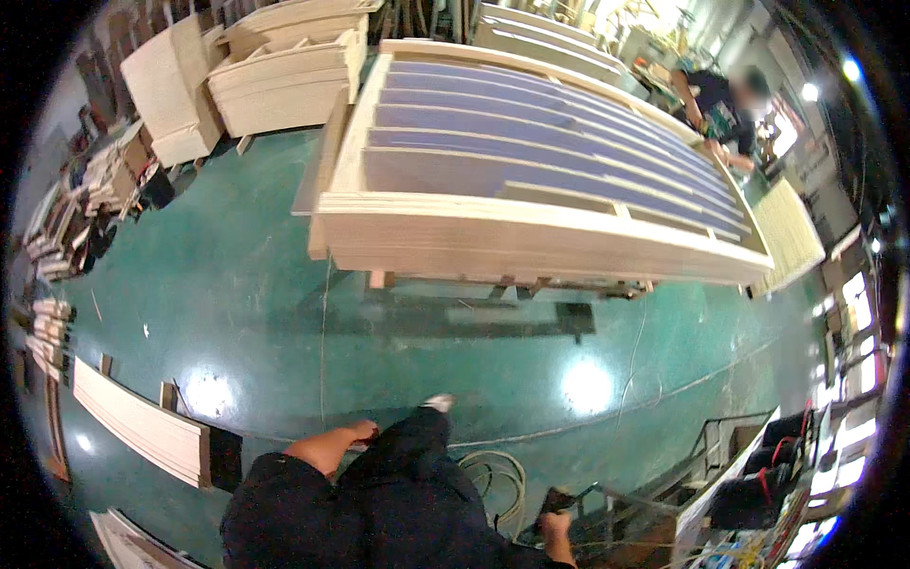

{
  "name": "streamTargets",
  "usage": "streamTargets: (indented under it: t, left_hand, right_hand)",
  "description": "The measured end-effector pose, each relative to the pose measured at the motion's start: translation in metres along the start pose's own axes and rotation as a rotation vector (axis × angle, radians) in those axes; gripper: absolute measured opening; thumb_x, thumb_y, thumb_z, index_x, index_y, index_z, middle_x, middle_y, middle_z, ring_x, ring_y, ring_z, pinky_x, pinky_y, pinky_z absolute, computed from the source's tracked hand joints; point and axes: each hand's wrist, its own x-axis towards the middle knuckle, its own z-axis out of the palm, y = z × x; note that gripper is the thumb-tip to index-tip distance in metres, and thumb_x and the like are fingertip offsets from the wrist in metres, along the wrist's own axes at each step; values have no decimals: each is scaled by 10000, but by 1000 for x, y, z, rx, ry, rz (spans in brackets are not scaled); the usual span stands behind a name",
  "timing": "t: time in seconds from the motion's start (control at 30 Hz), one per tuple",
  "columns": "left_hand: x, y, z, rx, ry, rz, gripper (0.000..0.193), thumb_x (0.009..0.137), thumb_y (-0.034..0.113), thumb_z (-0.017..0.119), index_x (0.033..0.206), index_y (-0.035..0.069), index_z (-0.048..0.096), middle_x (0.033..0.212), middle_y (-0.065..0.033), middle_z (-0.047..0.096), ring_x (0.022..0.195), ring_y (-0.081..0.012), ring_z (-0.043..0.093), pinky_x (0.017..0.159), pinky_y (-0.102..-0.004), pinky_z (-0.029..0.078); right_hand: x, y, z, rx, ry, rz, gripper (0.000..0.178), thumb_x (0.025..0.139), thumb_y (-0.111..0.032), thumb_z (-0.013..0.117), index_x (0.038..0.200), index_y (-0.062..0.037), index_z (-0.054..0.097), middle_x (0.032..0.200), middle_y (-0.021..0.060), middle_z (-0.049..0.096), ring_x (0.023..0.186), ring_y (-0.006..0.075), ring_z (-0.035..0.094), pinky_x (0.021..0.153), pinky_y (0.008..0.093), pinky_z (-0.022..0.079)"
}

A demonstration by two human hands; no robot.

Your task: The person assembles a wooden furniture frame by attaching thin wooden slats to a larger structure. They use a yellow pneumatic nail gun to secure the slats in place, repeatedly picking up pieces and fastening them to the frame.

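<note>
My left hand hangs beside my dark-clothed leg, over the green floor; it is small and dark here, and its fingers do not show clearly. At the lower right my right hand is closed round a dark, blocky handheld tool, whose exact kind I cannot make out. A pale coiled hose lies on the floor just left of that hand. Ahead of me, apart from both hands, a large pale wooden frame with several parallel slats and bluish panels between them rests on a low support.
A co-worker leans over the frame's far right end. Stacked pale boards stand at the back left. Long boards lie at the left. At the lower right is a metal-framed cart with dark items. A thin cable crosses the floor.
</note>
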Motion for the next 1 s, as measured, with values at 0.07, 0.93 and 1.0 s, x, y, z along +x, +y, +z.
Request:
streamTargets:
  t: [0.07, 0.93, 1.0]
  left_hand:
    - [-8, -28, -9, -7, 90, 0, 360, 925, 317, 552, 929, -1, 721, 1011, -248, 698, 836, -432, 678, 725, -560, 521]
    - [38, 11, -863, 1280, 260, 568, 831, 853, 571, 683, 1547, 231, 376, 1670, -71, 191, 1547, -342, 129, 1198, -643, 160]
    - [60, 5, -871, 1320, 217, 680, 863, 851, 638, 641, 1559, 241, 351, 1670, -68, 198, 1551, -335, 124, 1206, -640, 120]
  right_hand:
    - [12, 29, 17, -339, -271, -150, 223, 816, -3, 644, 1009, 75, 565, 944, 188, 666, 710, 286, 655, 634, 419, 537]
    - [-469, -237, 503, -342, -654, -28, 171, 833, -220, 749, 823, -77, 655, 774, 123, 684, 726, 275, 701, 681, 432, 549]
    - [-492, -247, 538, -297, -691, -10, 178, 834, -236, 757, 809, -89, 662, 761, 118, 685, 727, 274, 705, 684, 433, 550]
